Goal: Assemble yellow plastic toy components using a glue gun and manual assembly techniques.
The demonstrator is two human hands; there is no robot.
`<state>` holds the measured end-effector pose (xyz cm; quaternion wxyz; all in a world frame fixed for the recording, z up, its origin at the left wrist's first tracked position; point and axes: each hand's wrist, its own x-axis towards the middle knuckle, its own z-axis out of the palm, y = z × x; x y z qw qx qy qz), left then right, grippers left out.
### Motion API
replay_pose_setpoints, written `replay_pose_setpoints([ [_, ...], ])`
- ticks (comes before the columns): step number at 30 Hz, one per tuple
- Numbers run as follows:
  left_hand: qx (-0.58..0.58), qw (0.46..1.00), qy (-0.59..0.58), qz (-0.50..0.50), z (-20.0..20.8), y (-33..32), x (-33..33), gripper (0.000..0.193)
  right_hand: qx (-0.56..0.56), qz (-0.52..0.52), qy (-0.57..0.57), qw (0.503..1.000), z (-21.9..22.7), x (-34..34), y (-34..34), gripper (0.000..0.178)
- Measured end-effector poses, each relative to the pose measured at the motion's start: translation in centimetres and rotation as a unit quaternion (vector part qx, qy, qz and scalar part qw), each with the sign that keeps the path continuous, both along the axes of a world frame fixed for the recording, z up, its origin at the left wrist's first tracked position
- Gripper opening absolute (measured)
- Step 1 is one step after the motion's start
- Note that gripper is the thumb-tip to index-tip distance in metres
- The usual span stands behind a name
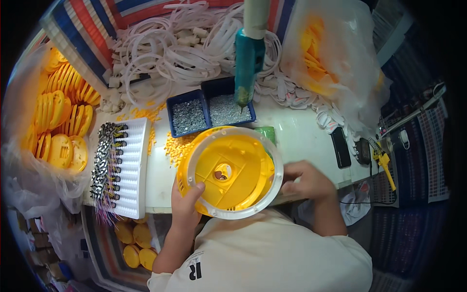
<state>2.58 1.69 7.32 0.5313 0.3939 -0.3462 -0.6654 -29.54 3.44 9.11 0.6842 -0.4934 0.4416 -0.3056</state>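
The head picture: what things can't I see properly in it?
All in the head view:
- Left hand: most fingers are hidden behind the yellow shell.
- Right hand: I can't tell whether it touches the white ring.
- Metal bits: too small to tell their shape.
- Yellow parts: blurred by a cloudy bag.
- White pole: cut off by the top edge.

The only lettering that stands out is on the wearer's pale shirt [282,258]: a bold black print [195,271] low on its left side, with finer dark lines just beside it — too small to make out. Some of the white pieces [330,121] on the right of the table bear small reddish marks, and the panel [434,151] at far right shows rows of tiny marks — whether writing or pattern, I cannot tell.
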Motion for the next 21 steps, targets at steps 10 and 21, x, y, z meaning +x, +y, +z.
replay_pose_setpoints([
  [10,0.067,0.987,-0.027,-0.147,0.8,-0.4,0.2,0.066,-0.592,-0.001,0.304,0.746,5.1,8.3,-6.4,0.032],
  [21,0.005,0.995,0.101,-0.027,-2.9,0.4,4.6,0.08,-0.517,-0.069,0.268,0.81,6.0,6.4,-7.0,0.02],
])
